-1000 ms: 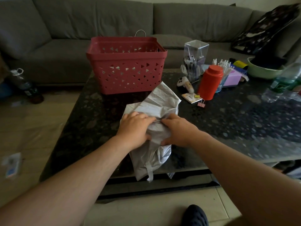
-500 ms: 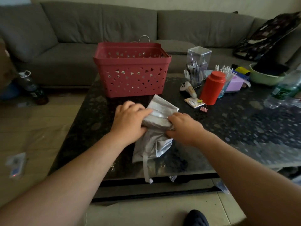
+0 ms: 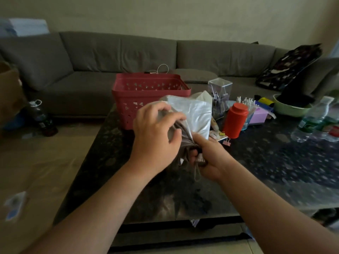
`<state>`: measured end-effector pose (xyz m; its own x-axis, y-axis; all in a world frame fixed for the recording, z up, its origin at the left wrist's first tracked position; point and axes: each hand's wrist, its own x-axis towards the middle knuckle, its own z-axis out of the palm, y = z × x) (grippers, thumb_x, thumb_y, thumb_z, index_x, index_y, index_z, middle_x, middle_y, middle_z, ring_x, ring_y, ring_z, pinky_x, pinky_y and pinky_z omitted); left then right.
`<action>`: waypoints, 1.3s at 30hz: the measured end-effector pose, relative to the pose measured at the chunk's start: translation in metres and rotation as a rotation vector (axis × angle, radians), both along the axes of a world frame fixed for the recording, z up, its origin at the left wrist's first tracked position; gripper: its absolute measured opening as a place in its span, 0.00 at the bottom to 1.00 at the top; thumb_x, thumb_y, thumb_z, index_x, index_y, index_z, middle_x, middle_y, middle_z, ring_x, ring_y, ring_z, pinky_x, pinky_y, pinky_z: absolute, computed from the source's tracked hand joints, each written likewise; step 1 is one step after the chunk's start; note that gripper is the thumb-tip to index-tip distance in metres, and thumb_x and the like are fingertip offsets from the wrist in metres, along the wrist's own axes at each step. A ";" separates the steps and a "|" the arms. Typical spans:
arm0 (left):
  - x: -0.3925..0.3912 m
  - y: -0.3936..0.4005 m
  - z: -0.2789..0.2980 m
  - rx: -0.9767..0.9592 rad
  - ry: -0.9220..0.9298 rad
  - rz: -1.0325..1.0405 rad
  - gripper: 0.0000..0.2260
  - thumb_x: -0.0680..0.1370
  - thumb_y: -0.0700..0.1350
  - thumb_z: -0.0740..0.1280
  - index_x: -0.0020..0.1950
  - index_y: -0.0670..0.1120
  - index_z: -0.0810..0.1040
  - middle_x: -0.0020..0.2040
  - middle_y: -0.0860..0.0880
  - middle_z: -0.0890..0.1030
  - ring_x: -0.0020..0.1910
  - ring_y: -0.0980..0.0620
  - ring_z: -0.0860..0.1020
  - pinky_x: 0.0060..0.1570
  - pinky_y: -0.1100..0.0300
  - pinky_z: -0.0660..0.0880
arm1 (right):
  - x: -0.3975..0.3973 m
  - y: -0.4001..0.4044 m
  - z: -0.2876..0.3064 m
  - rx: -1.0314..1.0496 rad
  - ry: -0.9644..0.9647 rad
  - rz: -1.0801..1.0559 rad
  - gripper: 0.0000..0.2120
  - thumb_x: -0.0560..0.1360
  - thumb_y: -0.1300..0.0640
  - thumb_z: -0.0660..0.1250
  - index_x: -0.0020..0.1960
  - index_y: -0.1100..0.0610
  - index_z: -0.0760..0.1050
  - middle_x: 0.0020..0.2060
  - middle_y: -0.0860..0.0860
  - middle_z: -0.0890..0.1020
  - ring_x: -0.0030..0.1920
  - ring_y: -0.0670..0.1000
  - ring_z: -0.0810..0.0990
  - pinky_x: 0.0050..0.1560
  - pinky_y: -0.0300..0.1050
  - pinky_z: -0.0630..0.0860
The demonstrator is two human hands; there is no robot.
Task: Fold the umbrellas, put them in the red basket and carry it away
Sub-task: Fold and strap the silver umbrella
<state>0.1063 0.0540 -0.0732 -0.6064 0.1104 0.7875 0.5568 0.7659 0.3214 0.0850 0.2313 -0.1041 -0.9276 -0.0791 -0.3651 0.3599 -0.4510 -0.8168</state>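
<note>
A collapsed silver-grey umbrella (image 3: 194, 114) is held up above the dark table, its canopy bunched and pointing away from me. My left hand (image 3: 156, 136) curls round the folds of the canopy on the left side. My right hand (image 3: 207, 158) grips the lower end near the handle, with a strap hanging below it. The red basket (image 3: 146, 87) with triangle cut-outs stands on the table just behind the umbrella; I cannot see what it holds.
The dark speckled table (image 3: 275, 162) carries a red canister (image 3: 234, 120), a clear pen holder (image 3: 219, 94), a purple box (image 3: 258, 116), a green bowl (image 3: 291, 107) and plastic bottles (image 3: 315, 118) on its right. A grey sofa (image 3: 110, 57) runs behind. A dark bottle (image 3: 40, 116) stands on the floor left.
The umbrella has been lifted off the table and tilted upright toward the basket. My right hand has shifted down to its handle end; my left hand stays on the canopy.
</note>
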 end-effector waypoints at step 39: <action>0.035 0.010 -0.010 -0.261 0.014 0.076 0.33 0.77 0.63 0.66 0.79 0.50 0.74 0.73 0.51 0.77 0.69 0.43 0.74 0.64 0.44 0.69 | 0.038 -0.027 0.049 -0.083 0.384 0.047 0.17 0.81 0.59 0.69 0.65 0.69 0.75 0.54 0.65 0.82 0.52 0.61 0.85 0.48 0.53 0.84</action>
